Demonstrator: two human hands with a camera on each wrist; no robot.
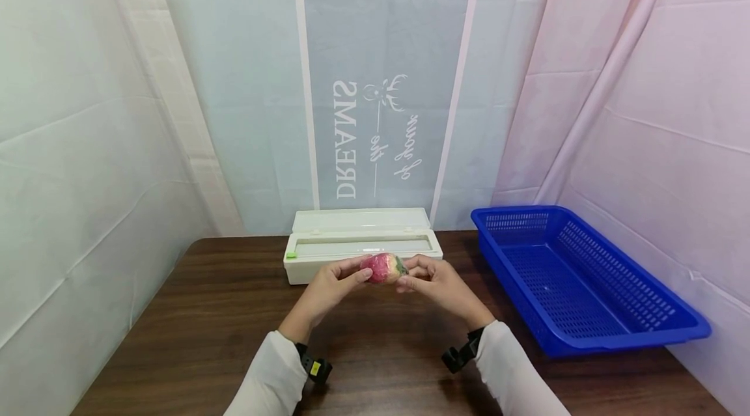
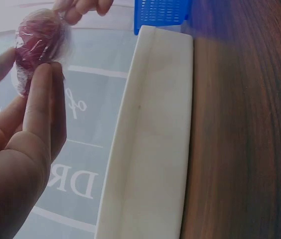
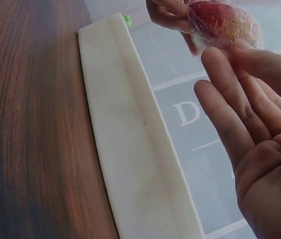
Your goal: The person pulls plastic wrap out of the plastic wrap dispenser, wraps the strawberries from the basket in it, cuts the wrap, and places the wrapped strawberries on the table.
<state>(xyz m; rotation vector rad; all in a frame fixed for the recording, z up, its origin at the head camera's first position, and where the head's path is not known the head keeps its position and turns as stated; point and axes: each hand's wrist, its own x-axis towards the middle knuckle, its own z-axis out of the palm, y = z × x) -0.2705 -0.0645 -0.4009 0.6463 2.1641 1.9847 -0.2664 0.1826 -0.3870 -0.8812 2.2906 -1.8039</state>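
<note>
A red strawberry [image 1: 383, 268] with a pale yellowish end and green leaves is held up in front of the white box, wrapped in shiny clear film. My left hand [image 1: 335, 286] grips its red end between thumb and fingers. At the leafy end, my right hand [image 1: 439, 286] pinches the wrapped strawberry with thumb and forefinger. The right wrist view shows the other fingers of that right hand [image 3: 260, 114] spread out below. Creased film [image 2: 41, 37] covers the fruit in the left wrist view.
Behind the hands stands a long white film dispenser box [image 1: 363, 247], its clear lid [image 1: 360, 218] raised and a green piece [image 1: 291, 255] at its left end. A blue perforated basket [image 1: 586, 286] sits on the right of the dark wooden table [image 1: 193, 325]. Pale cloth hangs around.
</note>
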